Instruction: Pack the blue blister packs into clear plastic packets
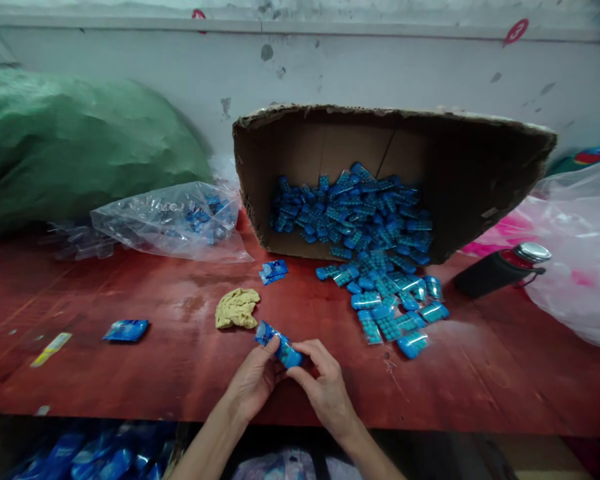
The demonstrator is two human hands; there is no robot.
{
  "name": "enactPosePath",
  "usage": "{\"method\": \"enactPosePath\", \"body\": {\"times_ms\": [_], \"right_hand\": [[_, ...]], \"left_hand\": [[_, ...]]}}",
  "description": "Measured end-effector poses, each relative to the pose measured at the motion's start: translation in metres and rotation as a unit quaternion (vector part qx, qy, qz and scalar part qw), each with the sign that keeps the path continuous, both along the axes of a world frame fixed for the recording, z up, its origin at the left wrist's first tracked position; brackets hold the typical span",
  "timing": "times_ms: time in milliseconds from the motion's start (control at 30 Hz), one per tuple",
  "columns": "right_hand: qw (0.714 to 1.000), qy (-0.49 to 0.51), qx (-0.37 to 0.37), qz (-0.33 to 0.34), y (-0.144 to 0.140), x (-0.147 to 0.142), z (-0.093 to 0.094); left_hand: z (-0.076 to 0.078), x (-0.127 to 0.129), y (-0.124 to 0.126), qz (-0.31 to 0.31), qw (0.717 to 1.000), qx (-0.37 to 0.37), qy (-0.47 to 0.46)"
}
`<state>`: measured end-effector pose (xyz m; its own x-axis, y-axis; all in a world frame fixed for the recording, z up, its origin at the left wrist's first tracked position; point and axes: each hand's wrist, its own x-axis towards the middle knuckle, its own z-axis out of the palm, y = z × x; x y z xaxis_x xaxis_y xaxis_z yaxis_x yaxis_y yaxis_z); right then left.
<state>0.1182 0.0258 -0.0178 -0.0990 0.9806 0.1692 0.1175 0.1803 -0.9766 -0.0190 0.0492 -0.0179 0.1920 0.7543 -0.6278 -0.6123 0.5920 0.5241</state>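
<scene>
Red-brown worktop point(130, 373) runs along a stained white wall, with a green sack point(80, 140) at the far left. Both hands work at the near edge: the left hand point(254, 381) and the right hand point(325, 387) are closed together on one blue packet point(280, 348), fingertips pinching it just above the surface. Far of them a box point(480, 173) lies tipped on its side, and a heap of packets point(365, 227) spills from it onto the worktop. By that heap, most of the packets look not yet handled. A few lie apart: a lone packet point(126, 329) at the left and a pair point(274, 270) near the box mouth. A rag point(237, 308) sits just beyond the hands, a clear bag point(175, 220) left of the box, a flask point(500, 270) to the right.
</scene>
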Motion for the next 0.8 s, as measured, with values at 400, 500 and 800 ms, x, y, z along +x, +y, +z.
{"method": "enactPosePath", "body": {"times_ms": [400,500,800], "right_hand": [[0.995,0.065,-0.074,-0.005,0.004,0.0,-0.007],[0.997,0.059,-0.056,-0.019,0.003,0.001,-0.008],[0.999,-0.033,-0.004,-0.028,-0.001,0.004,-0.003]], "left_hand": [[0.0,0.005,-0.004,0.028,0.997,-0.022,-0.072],[0.002,0.008,-0.004,0.023,0.996,-0.03,-0.083],[0.014,0.011,-0.002,0.05,0.998,0.018,-0.033]]}}
